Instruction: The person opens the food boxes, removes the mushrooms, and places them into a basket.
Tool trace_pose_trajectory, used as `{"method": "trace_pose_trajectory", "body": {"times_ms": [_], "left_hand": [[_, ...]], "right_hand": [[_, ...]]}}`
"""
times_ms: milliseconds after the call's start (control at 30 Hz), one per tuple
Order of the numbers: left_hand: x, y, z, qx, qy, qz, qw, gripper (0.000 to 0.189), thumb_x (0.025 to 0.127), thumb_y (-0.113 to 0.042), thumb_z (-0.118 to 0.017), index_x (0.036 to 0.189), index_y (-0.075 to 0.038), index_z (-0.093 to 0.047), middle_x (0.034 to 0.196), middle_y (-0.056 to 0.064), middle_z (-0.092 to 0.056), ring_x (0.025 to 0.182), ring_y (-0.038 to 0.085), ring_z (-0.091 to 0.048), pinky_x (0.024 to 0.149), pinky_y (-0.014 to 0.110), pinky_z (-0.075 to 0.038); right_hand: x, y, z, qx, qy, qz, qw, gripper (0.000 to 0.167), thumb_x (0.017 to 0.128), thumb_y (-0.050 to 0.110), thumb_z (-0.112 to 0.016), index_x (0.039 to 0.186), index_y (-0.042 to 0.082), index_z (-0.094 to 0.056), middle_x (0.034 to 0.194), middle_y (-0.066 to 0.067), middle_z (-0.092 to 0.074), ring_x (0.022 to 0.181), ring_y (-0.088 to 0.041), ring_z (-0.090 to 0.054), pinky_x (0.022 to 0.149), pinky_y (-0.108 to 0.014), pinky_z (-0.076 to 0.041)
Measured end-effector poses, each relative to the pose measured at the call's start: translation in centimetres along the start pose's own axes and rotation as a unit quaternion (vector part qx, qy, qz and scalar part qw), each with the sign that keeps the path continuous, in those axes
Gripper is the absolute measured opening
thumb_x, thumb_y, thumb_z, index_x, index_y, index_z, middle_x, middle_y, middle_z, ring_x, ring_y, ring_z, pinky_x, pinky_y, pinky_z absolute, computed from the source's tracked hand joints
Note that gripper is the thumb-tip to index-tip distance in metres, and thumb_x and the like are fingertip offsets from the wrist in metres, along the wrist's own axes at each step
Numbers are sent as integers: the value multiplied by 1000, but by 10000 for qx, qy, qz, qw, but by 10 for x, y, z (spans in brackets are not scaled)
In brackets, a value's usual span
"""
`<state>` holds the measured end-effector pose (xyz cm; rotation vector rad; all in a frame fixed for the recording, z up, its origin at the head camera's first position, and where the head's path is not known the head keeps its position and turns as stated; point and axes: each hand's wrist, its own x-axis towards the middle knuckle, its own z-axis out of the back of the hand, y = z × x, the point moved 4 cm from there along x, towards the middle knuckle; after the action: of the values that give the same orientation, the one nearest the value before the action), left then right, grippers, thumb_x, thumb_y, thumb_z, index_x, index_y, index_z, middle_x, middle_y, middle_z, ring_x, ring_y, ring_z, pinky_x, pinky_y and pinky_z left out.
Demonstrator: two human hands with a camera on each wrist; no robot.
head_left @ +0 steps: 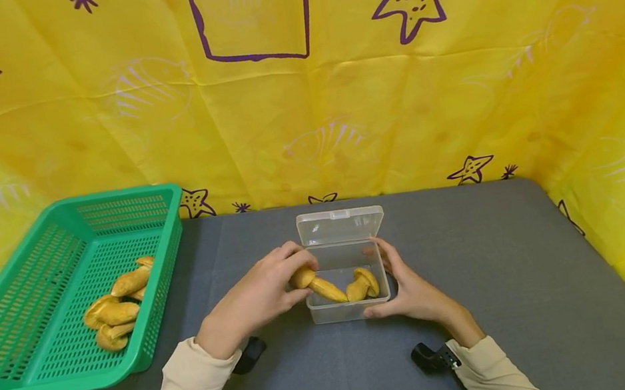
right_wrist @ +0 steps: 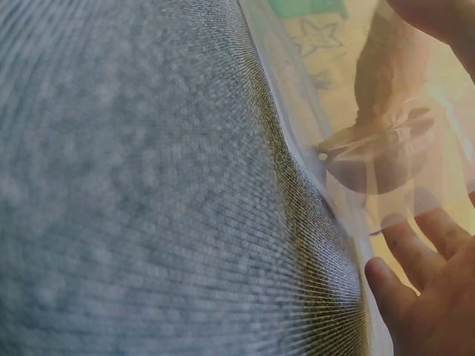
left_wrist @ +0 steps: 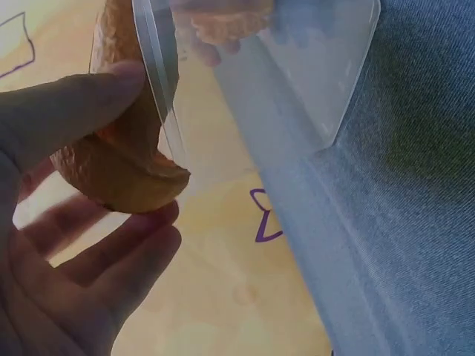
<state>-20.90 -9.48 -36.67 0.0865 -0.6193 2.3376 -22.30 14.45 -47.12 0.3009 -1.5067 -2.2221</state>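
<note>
My left hand (head_left: 257,294) pinches a yellow-brown mushroom (head_left: 329,289) by its cap, its stem slanting down into a clear plastic box (head_left: 339,314). In the left wrist view, thumb and fingers lie on either side of the mushroom (left_wrist: 122,182) beside the box wall. A second mushroom (head_left: 360,285) lies inside the box at the right. Around the box's right side, my right hand (head_left: 408,288) grips it, thumb at the front and fingers behind. The hinged lid (head_left: 341,226) stands raised at the back. Through the clear wall, the right wrist view shows a mushroom (right_wrist: 390,74).
A green perforated basket (head_left: 170,280) stands on the left of the grey cloth-covered table (head_left: 478,251). Several more mushrooms (head_left: 118,313) lie along its right side. A yellow patterned curtain (head_left: 253,123) hangs behind the table and at its right.
</note>
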Motion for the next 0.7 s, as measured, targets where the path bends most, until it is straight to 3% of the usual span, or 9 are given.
{"method": "trace_pose_trajectory", "body": {"times_ms": [167, 267, 700], "left_hand": [[-3, -4, -1, -311, 115, -168, 9993, 26, 83, -7, -79, 103, -13, -62, 95, -4, -61, 83, 10, -54, 75, 27, -52], [-5, -5, -1, -342, 136, -289, 9989, 24, 85, -8, -78, 105, -14, -67, 101, -4, -63, 86, 9, -58, 77, 27, -54], [-14, -11, 8, 129, -65, -476, 9988, 18, 90, -9, -73, 107, -15, -69, 110, -3, -64, 95, 11, -61, 82, 31, -55]], "right_hand": [[0, 1, 1, 22, 31, 74, 10000, 122, 70, 22, -91, 157, 28, -6, 158, -15, -31, 145, -40, -31, 114, -64, -26], [0, 2, 0, -1, 65, 130, 9999, 122, 71, 22, -91, 158, 26, -5, 158, -16, -31, 145, -41, -31, 112, -64, -28], [0, 4, 1, 4, 73, 157, 9999, 123, 71, 22, -91, 158, 25, -5, 158, -17, -30, 144, -42, -33, 111, -64, -29]]}}
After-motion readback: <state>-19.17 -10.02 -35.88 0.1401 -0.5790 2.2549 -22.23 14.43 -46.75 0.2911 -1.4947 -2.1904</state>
